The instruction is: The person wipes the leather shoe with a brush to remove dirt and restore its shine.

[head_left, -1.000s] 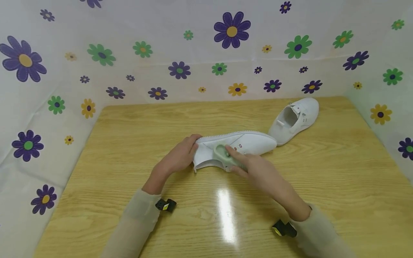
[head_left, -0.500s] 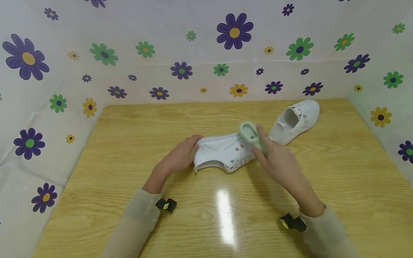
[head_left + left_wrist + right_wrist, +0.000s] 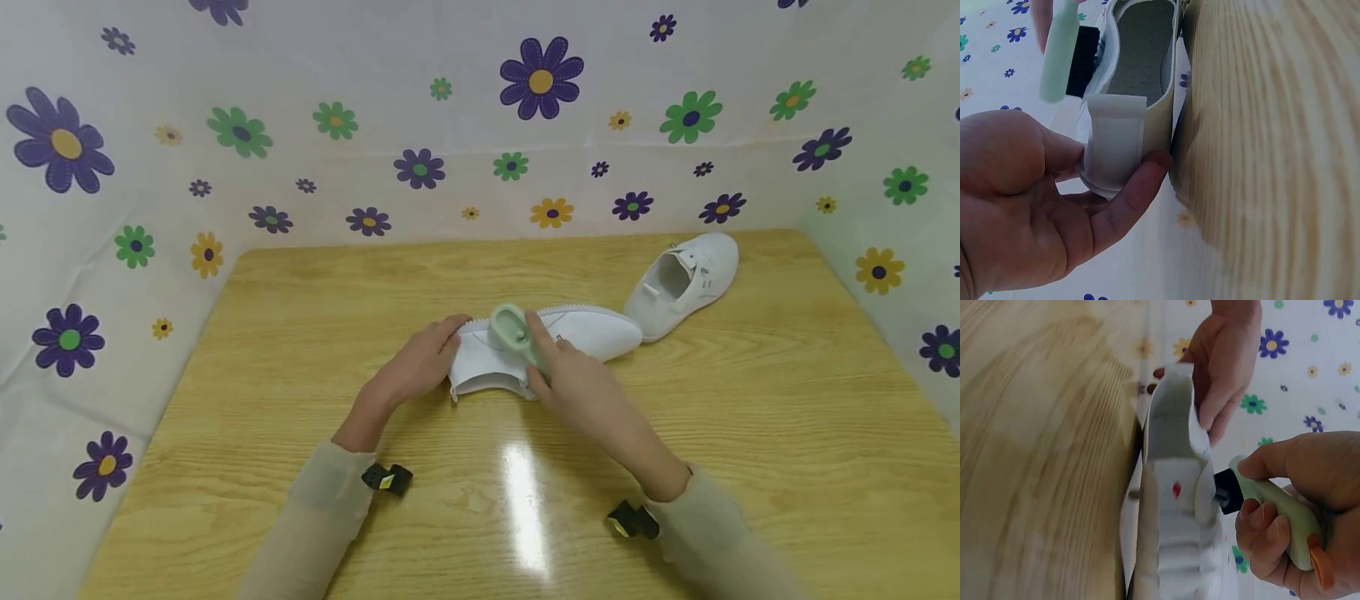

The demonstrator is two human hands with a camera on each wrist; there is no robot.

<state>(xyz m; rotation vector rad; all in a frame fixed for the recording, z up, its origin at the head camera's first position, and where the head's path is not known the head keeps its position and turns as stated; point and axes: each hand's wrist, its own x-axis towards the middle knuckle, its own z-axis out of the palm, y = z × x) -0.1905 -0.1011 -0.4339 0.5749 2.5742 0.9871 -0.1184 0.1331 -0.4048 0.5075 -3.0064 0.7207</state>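
On the left, the left hand pinches the heel of a white shoe, thumb on one side and fingers on the other, beside the heel tab; probably this grip serves to steady the shoe. The shoe lies on its side on the wooden table, in front of the person, its opening toward the body and its toe to the right, perhaps so that the flank faces up to the brush. Over this flank is the pale green brush, its dark bristles against the shoe. The right hand is curled round the handle, from which an orange loop hangs; the forefinger lies forward, I think for guiding the head. Farther right, a second white shoe stands upright, its heel by the first toe; maybe it is put there to leave working room. As for writing, I can read none: a small red mark shows on the tongue, but too blurred, and I see no brand on the brush.
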